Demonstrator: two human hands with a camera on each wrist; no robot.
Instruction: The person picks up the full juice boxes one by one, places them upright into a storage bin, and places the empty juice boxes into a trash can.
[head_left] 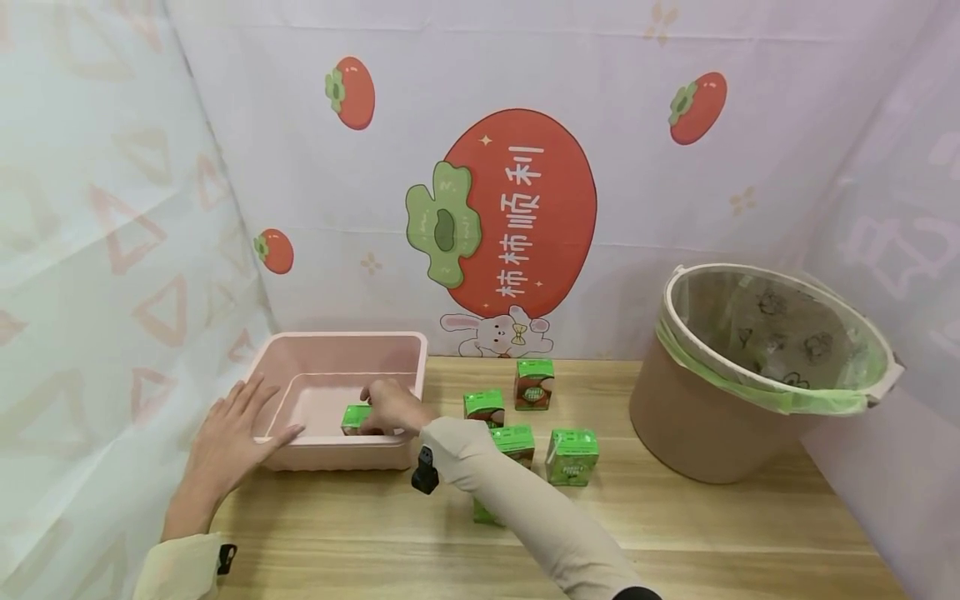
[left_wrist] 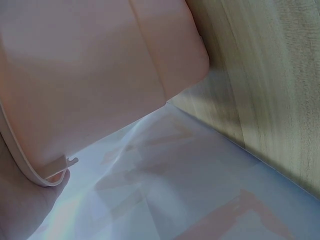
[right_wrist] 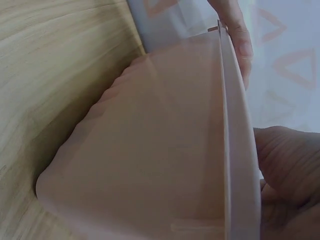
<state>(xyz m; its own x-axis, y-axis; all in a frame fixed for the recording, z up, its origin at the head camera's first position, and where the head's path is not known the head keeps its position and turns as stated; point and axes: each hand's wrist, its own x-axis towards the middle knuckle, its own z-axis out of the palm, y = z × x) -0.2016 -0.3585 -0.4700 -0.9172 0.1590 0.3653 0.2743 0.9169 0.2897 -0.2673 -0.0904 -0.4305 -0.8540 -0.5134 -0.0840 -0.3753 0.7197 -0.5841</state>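
Note:
A pink plastic bin (head_left: 337, 455) stands at the left of the table. My left hand (head_left: 234, 429) rests on its front left corner, fingers spread along the rim. The right hand (head_left: 392, 407) reaches over the front right part of the bin and grips a small box with a green top (head_left: 355, 416) low inside it; the fingers partly cover the box. In the right wrist view the bin's side wall (right_wrist: 150, 135) hides this box.
Several similar green-and-brown boxes, such as one (head_left: 534, 386) at the back and another (head_left: 572, 457) nearer, stand right of the bin, some partly behind my right forearm. A large brown bucket (head_left: 705, 425) with a clear green-edged liner stands far right.

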